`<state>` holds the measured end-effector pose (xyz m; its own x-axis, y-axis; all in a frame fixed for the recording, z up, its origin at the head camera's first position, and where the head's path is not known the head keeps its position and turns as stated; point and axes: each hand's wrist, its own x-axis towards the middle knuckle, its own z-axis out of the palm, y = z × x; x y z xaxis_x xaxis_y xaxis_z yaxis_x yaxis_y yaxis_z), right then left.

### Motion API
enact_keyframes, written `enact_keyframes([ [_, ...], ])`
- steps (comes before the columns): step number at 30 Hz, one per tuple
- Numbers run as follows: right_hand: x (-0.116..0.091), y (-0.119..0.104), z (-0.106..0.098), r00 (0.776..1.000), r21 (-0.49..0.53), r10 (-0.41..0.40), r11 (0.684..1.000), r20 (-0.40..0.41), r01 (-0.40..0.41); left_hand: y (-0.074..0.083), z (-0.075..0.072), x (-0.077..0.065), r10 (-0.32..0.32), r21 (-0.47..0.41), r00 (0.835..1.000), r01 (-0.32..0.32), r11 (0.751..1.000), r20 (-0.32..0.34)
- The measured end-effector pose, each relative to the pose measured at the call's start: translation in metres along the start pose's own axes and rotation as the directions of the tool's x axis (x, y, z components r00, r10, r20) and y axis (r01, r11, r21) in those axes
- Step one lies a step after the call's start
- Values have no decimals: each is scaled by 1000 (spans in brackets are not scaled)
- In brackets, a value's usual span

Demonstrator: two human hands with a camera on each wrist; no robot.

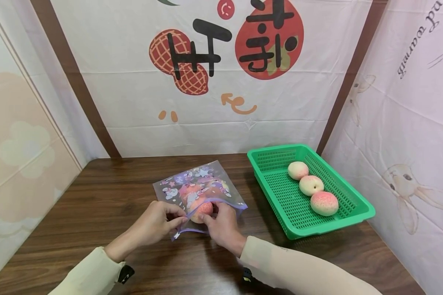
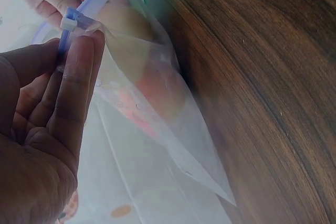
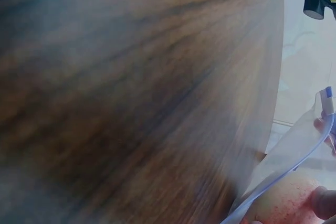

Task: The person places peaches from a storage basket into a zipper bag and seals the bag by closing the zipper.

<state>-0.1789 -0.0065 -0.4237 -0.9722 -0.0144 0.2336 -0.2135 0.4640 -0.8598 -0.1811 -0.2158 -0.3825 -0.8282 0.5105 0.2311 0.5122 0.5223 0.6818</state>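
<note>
the left hand (image 1: 156, 223) pinches the near-left corner of the bag's (image 1: 197, 186) blue zip strip, thumb and fingers curled tight just by the white slider (image 2: 69, 23). the bag lies in the middle of the wooden table (image 1: 77, 196), left of the green basket (image 1: 354, 213). a peach (image 1: 202, 209) sits in its mouth, half in, with at least one more peach-coloured shape showing through the printed film behind it. the right hand (image 1: 223, 227) curls round the other side of the opening, fingers on the strip and against that peach.

the likely trouble, as i judge it: the peach bulges right at the zip line, so the strip cannot meet over it, and a hard tug on the slider could jam it or split the thin film. lifting the mouth could also let the fruit roll out toward the person.

the bag's long axis runs from the person away toward the back wall, slightly to the right, mouth pointing at the person. three peaches (image 1: 311, 185) lie in a row in the basket.
</note>
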Motion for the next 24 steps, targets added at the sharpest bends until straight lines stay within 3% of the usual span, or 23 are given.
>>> enact_keyframes([
  [13, 14, -1, 13, 999, -25, -26, 999, -21, 26, 1, 0, -1, 13, -3, 1000, -13, 1000, -1],
  [24, 17, -1, 19, 1000, -75, 19, 997, 10, -18, -1, 0, -3, -7, -54, 1000, 7, 998, 2],
])
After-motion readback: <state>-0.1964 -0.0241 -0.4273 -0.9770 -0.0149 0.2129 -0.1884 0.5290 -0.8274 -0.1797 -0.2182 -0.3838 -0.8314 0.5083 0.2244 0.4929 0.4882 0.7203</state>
